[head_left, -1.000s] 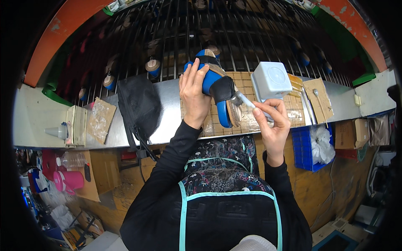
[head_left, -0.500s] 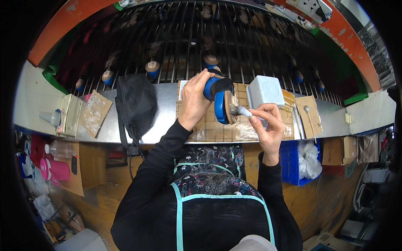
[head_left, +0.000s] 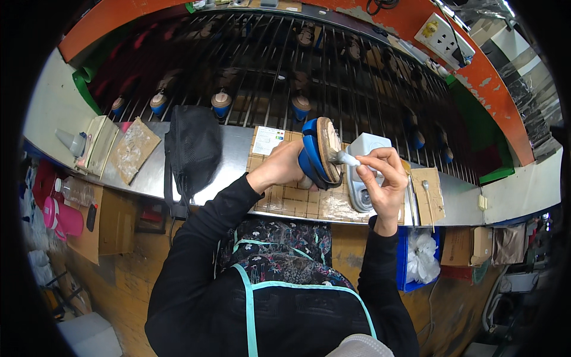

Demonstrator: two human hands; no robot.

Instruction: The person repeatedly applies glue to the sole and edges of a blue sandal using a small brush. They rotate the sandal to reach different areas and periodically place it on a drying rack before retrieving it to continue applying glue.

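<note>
My left hand (head_left: 281,166) is wrapped round a blue shoe (head_left: 310,159) and holds it above the bench, its tan underside turned to the right. Between the thumb and fingers of my right hand (head_left: 386,181) is a small brush (head_left: 350,159) with a pale handle. Its dark bristles touch the shoe's underside near the middle. Just behind the brush stands a whitish plastic container (head_left: 369,143), partly hidden by my right fingers. Below the shoe lies a tape-covered cardboard mat (head_left: 285,202) with a white label.
A black bag (head_left: 196,149) sits on the bench at left, next to a stained cardboard piece (head_left: 135,152). Beyond the bench, a rack of metal bars (head_left: 256,77) carries several blue shoes. Another cardboard piece (head_left: 429,205) lies at right, above a blue crate (head_left: 404,268) of crumpled plastic.
My left hand has turned the shoe, so more of its underside faces the brush. The brush stays against it. The whole view has shifted and tilted slightly.
</note>
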